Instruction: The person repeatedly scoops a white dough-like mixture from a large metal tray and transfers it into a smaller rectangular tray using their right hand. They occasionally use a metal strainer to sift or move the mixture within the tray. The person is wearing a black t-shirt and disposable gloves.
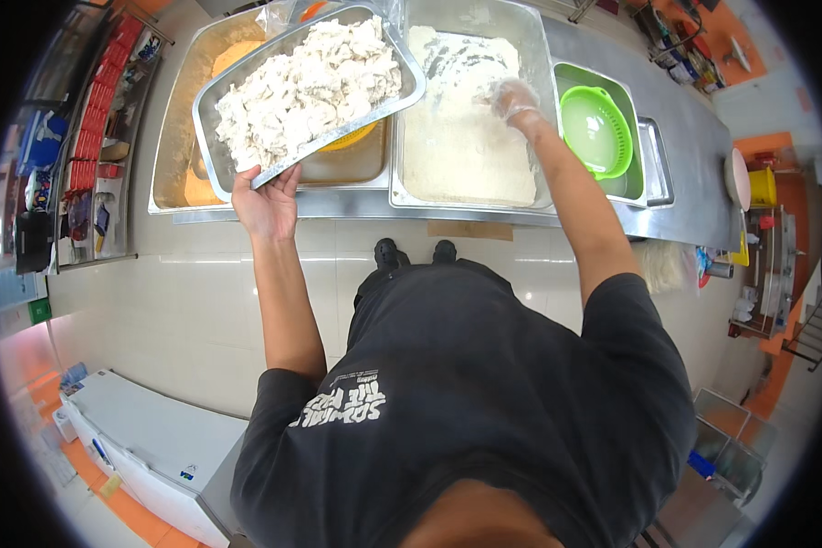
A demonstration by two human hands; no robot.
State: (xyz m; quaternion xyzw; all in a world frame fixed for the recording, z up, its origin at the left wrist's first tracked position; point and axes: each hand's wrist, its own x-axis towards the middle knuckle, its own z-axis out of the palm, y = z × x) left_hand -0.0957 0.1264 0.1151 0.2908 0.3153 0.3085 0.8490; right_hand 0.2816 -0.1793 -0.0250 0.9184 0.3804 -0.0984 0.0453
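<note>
My bare left hand [267,205] grips the near edge of a metal tray [413,75], fingers under it and thumb at the rim. The tray is tilted and heaped with pale, flour-coated food pieces [308,89]. It sits above a large steel pan [171,137] that holds orange-coloured material and, partly hidden, a yellow basket [349,138]. My right hand [515,101], in a clear plastic glove, is at the pale flour [466,157] in a second steel pan [476,10]. Its fingers are blurred, so whether they hold anything is unclear.
Right of the flour pan, a bright green basket [596,130] sits in a green-lined tub [616,185] with cloudy liquid. Beyond it lies a small metal tray [657,164] on the steel counter [699,164]. Shelving with red boxes [96,103] stands left; a white chest freezer [157,438] is behind.
</note>
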